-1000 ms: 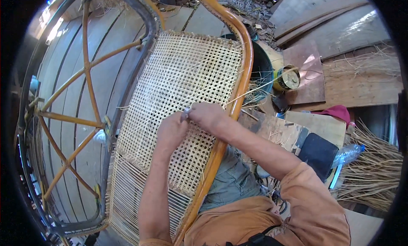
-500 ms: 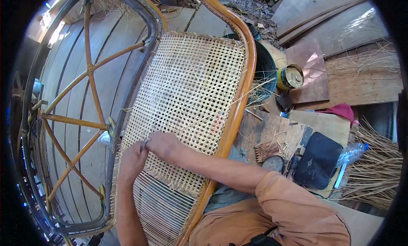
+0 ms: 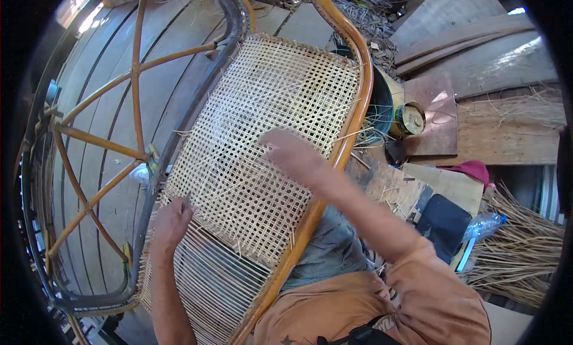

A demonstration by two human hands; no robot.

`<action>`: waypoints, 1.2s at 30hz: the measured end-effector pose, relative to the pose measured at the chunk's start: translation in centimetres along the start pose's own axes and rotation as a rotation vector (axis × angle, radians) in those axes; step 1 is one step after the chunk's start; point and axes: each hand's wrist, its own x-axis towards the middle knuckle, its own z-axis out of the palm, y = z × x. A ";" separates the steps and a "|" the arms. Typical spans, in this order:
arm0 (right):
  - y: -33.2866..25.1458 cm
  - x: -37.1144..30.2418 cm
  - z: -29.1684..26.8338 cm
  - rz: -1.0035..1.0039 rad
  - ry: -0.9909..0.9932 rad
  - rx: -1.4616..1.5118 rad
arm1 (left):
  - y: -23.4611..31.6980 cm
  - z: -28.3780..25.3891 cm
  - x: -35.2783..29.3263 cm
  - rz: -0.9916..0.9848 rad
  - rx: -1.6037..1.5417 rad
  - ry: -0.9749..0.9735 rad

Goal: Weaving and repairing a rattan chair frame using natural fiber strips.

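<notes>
A woven cane panel (image 3: pixel 268 100) fills the upper part of a chair frame with a glossy orange-brown rattan rail (image 3: pixel 349 143). Below the open-mesh weave, parallel cane strands (image 3: pixel 221 276) run across the frame. At the panel's lower left edge, my left hand (image 3: pixel 170 223) is closed, with a small dark pointed tool (image 3: pixel 187 199) sticking up from its fingers. My right hand (image 3: pixel 292 154) hovers over the panel's middle right. Motion smears its fingers, so whether it holds a strand cannot be told.
A second rattan frame (image 3: pixel 101 143) with crossed poles lies at left. On the right are a yellow tin (image 3: pixel 410 118), a black box-like case (image 3: pixel 443 221), a plastic bottle (image 3: pixel 486 226) and a bundle of cane strips (image 3: pixel 513 255). Boards (image 3: pixel 507 130) lie behind.
My right hand has left my left hand and moved up and right across the panel. My left hand has shifted slightly down and left. The whole view has shifted a little.
</notes>
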 end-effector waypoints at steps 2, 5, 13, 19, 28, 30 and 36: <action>3.2 -3.2 -7.2 0.488 0.228 0.265 | -0.1 0.4 0.1 -0.039 0.049 0.005; 6.8 -5.5 -14.0 0.567 0.050 -0.455 | -0.3 0.8 0.2 -0.022 -0.042 0.044; 8.3 -7.0 -15.2 0.668 -0.160 0.263 | -0.9 0.9 0.6 0.070 0.058 0.180; 8.9 -6.5 -15.1 0.413 -0.209 -0.115 | -1.0 1.5 1.8 0.147 0.210 0.203; 7.8 -5.4 -12.9 0.387 -0.276 -0.261 | -3.6 1.1 2.0 0.070 0.241 0.135; 7.4 -5.3 -12.1 0.376 -0.239 -0.406 | -4.1 1.0 1.9 0.059 0.262 0.127; 6.2 -4.8 -10.1 0.369 -0.270 -0.543 | -4.8 0.4 1.5 -0.053 0.246 0.099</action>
